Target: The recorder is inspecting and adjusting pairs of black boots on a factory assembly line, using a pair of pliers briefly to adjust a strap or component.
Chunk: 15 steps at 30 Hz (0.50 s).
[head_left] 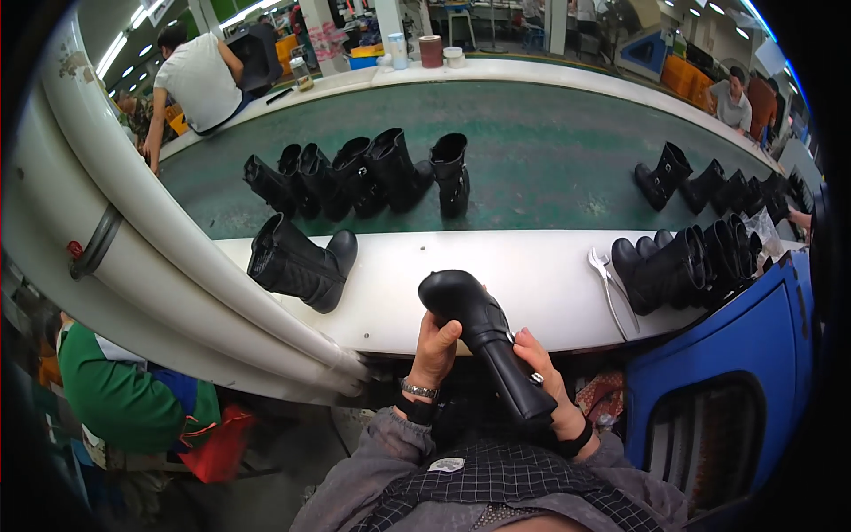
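I am looking down at my own two hands, low in the middle of the view, holding one black boot (483, 337) between them over my lap. My left hand (434, 350) is wrapped around the boot near the ankle, thumb up against the foot part. My right hand (541, 372) is closed along the shaft from the other side, fingers lying on the leather. The toe points up and away from me, towards a white ledge (532, 275); the open top of the shaft points down at my apron.

I judge this to be a checking or turning-over step: the boot is off the ledge and fully in my grip, being looked at, not yet set down.

On the ledge to the left another black boot (301, 266) lies on its side. To the right lie metal pliers (610, 288), and just beyond them a tight row of boots (687, 266). Behind the ledge runs a green belt (550, 151) carrying a cluster of boots (359, 177).

Any next move calls for keeping both hands firm, since the shiny leather looks slippery, and for clearing the ledge edge with the toe.
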{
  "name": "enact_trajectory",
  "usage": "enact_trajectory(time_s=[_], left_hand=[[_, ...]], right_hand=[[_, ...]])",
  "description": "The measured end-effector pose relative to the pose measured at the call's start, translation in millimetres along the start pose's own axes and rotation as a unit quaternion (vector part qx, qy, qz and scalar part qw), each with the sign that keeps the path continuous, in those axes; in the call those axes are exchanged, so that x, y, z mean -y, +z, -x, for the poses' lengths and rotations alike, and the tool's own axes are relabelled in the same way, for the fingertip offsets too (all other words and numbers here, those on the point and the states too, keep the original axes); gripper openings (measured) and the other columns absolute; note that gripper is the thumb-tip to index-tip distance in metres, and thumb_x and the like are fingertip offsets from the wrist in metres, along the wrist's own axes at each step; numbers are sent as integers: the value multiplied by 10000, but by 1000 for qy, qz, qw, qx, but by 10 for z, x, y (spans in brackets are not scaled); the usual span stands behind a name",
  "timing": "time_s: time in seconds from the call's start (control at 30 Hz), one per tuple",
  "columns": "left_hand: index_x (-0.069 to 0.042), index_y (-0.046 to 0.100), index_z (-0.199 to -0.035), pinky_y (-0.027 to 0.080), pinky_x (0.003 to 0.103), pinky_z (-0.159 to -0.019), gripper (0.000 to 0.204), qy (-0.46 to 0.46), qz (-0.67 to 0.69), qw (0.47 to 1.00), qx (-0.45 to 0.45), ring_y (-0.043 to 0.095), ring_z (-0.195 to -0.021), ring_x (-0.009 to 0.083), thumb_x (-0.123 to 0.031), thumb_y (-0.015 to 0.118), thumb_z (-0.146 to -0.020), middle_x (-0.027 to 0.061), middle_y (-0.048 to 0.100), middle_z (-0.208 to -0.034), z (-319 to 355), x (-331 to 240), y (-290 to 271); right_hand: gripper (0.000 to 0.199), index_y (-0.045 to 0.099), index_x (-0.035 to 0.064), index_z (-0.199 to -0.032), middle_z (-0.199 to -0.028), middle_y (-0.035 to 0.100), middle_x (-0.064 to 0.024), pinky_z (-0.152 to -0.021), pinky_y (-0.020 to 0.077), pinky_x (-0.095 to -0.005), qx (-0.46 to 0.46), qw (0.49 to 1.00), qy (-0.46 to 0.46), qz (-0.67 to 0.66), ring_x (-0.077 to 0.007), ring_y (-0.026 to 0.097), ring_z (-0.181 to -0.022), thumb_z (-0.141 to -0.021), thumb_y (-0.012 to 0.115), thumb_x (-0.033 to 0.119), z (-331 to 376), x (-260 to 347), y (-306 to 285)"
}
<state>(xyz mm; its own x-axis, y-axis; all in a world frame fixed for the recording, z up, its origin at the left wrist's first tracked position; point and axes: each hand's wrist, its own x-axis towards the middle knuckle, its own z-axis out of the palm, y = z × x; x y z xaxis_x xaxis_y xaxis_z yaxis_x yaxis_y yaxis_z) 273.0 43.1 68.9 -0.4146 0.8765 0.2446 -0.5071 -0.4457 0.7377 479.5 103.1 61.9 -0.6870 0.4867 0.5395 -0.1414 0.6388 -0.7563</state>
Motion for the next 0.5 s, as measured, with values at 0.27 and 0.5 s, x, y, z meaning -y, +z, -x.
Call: enact_trajectory(time_s=[0.27, 0.5], left_hand=[[41, 489, -1317, 405, 372, -1042, 671, -31, -33, 999, 14, 551, -1194, 248, -339, 742, -826, 150, 577, -1288, 35, 6, 6], [55, 480, -1293, 512, 450, -938, 757, -211, 366, 903, -78, 596, -1105, 335, -604, 469, -922, 201, 588, -1212, 11, 47, 47]], right_hand=[[415, 530, 58, -1308, -1367, 516, -160, -1132, 330, -402, -35, 999, -8, 13, -293, 477, -1302, -902, 520, -28, 176, -156, 186], [850, 408, 64, -1417, -1504, 338, -221, -1092, 362, -429, 3, 997, -48, 61, -393, 414, -1327, -655, 781, 0, -64, -58, 201]])
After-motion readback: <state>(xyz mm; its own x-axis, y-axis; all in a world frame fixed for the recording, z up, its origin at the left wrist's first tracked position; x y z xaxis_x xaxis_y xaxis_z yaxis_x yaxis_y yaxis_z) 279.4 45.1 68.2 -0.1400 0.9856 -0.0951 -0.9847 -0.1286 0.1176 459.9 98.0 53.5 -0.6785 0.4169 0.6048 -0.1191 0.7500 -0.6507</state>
